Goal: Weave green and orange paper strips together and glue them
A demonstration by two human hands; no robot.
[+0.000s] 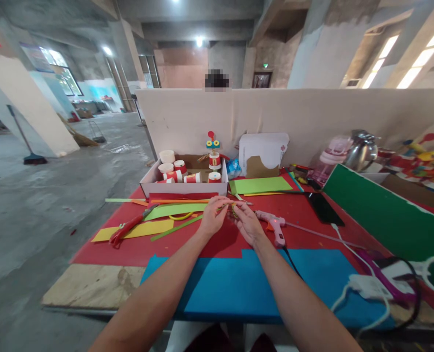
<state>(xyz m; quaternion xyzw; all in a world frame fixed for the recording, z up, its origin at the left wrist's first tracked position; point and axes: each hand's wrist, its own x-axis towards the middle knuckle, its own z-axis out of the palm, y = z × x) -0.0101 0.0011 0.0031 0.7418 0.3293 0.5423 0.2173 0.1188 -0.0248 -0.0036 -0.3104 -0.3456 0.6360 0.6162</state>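
Your forearms (165, 288) sit closest. Red sheet (217, 249), then blue sheet (224, 288). White lid (255, 146): pink logo, small print unreadable. Glue gun (275, 225) lies just beside your right hand (248, 224). Paper cups (192, 178): lettering too small. Seems you're shaping a coil (234, 211) between both hands; wants a light pinch. Grips narrow: right holds the coil, left hand (213, 217) apparently its strip.

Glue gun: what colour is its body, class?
The glue gun is pink, seen best in the head view.

A bare concrete-beamed workshop, its table (217, 247) strewn with craft paper (261, 185).
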